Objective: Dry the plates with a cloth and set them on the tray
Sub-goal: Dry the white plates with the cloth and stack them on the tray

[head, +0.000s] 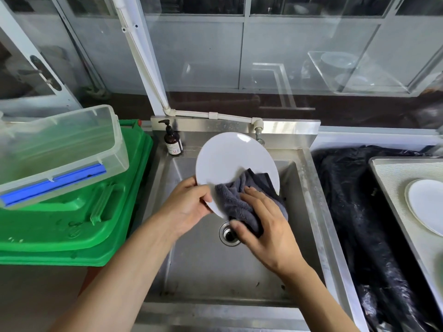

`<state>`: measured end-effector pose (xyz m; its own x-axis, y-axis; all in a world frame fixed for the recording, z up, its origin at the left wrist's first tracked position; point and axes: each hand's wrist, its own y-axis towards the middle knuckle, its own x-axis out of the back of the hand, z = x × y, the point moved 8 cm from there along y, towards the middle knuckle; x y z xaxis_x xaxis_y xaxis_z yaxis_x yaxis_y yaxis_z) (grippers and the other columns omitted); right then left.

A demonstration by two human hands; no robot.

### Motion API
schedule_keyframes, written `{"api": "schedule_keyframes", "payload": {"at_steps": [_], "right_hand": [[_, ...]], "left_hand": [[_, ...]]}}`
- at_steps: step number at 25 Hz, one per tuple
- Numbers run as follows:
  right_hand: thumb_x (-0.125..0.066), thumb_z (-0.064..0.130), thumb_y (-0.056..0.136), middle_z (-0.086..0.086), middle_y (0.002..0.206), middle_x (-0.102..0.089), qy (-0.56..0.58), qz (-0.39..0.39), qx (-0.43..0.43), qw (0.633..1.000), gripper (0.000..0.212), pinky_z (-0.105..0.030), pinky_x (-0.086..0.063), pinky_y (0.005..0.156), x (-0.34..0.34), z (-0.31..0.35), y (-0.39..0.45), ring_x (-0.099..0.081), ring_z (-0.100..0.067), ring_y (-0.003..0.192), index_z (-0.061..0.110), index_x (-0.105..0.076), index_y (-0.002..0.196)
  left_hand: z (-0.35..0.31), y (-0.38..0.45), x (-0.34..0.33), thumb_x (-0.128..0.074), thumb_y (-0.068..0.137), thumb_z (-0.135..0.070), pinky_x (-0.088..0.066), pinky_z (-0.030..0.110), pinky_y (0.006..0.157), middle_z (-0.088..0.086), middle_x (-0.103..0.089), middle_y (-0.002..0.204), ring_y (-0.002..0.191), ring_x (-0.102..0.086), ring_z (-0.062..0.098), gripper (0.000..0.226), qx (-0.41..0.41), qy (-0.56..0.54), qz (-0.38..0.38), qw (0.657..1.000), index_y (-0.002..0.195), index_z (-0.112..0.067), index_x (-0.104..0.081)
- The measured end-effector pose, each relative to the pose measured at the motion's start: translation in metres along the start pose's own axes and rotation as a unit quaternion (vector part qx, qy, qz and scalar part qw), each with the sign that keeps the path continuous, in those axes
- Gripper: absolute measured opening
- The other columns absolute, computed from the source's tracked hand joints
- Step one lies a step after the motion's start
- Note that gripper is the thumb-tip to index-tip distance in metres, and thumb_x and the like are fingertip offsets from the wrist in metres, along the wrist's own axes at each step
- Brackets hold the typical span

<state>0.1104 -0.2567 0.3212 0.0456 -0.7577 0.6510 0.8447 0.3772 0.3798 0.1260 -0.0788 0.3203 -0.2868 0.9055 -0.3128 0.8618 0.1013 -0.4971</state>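
A white plate (230,159) is held tilted above the steel sink (309,188). My left hand (189,207) grips its lower left rim, thumb on the face. A dark grey cloth (242,200) lies bunched against the plate's lower right part. My right hand (261,224) holds the cloth, fingers on top and thumb curled under it. At the far right a tray (393,178) carries another white plate (426,202), partly cut off by the frame edge.
A brown pump bottle (172,140) stands at the sink's back left corner. Left of the sink are stacked green crates (79,226) with a clear plastic box (57,149) on top. A black plastic bag (354,212) lies between sink and tray. The drain (227,236) sits below my hands.
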Motion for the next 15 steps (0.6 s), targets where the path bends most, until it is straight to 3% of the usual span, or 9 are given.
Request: {"api": "schedule_keyframes", "payload": {"at_steps": [2,3,6,9,12,13,15], "right_hand": [[-0.076,0.056,0.086,0.0,0.153,-0.05,-0.066,-0.014,0.026,0.997,0.071,-0.034,-0.029,0.122,0.0,0.005,-0.009,-0.039,-0.013,0.147,0.018,-0.056,0.142],[-0.08,0.051,0.083,-0.003,0.151,-0.051,-0.102,-0.032,0.038,0.994,0.072,-0.037,-0.031,0.121,0.0,0.006,-0.012,-0.042,-0.018,0.146,0.015,-0.057,0.142],[-0.085,0.022,0.079,-0.007,0.14,-0.061,-0.175,-0.118,0.05,0.976,0.058,-0.043,-0.04,0.115,0.011,0.008,-0.016,-0.055,-0.026,0.135,0.013,-0.065,0.133],[-0.08,0.013,0.079,-0.001,0.121,-0.069,-0.151,-0.157,0.049,0.975,0.04,-0.034,-0.048,0.1,0.024,0.01,-0.008,-0.065,-0.021,0.114,0.015,-0.071,0.118],[-0.073,0.026,0.082,0.012,0.095,-0.069,0.018,-0.174,-0.08,0.981,0.022,-0.018,-0.047,0.073,0.036,-0.004,-0.002,-0.064,-0.009,0.082,0.028,-0.069,0.103],[-0.073,0.028,0.083,0.01,0.086,-0.068,0.118,-0.183,-0.139,0.966,0.015,-0.018,-0.047,0.065,0.038,-0.013,-0.002,-0.062,-0.008,0.071,0.029,-0.068,0.097],[-0.077,0.025,0.083,0.0,0.069,-0.064,0.271,-0.201,-0.244,0.909,0.011,-0.027,-0.045,0.049,0.038,-0.034,-0.006,-0.058,-0.021,0.052,0.026,-0.069,0.091]], "left_hand": [[0.0,0.0,-0.01,-0.028,0.076,0.026,-0.052,0.055,0.085,0.03,-0.057,0.107,0.098,-0.058,0.041,0.043,0.007,-0.015,0.008,1.0,0.109,0.017,-0.054],[0.001,0.0,-0.014,-0.028,0.075,0.027,-0.051,0.056,0.084,0.03,-0.056,0.106,0.098,-0.058,0.041,0.044,0.009,-0.022,0.009,1.0,0.105,0.012,-0.056],[0.002,0.001,-0.029,-0.027,0.074,0.026,-0.052,0.057,0.085,0.029,-0.055,0.105,0.097,-0.056,0.042,0.044,0.02,-0.045,0.025,0.998,0.099,0.002,-0.054],[0.0,0.001,-0.04,-0.035,0.079,0.018,-0.059,0.049,0.072,0.03,-0.055,0.104,0.09,-0.058,0.039,0.036,0.035,-0.042,0.063,0.997,0.104,0.004,-0.057],[-0.003,0.002,-0.042,-0.057,0.089,-0.004,-0.06,0.052,0.082,0.024,-0.066,0.103,0.088,-0.068,0.034,0.016,0.031,-0.014,0.104,0.994,0.103,-0.002,-0.066],[-0.002,0.004,-0.038,-0.059,0.092,-0.012,-0.058,0.052,0.089,0.019,-0.071,0.107,0.093,-0.07,0.034,0.019,0.024,0.001,0.106,0.994,0.109,-0.006,-0.067],[0.0,0.012,-0.024,-0.057,0.096,-0.018,-0.056,0.045,0.092,0.01,-0.074,0.114,0.101,-0.072,0.029,0.028,-0.009,0.066,0.072,0.995,0.124,-0.014,-0.063]]}}
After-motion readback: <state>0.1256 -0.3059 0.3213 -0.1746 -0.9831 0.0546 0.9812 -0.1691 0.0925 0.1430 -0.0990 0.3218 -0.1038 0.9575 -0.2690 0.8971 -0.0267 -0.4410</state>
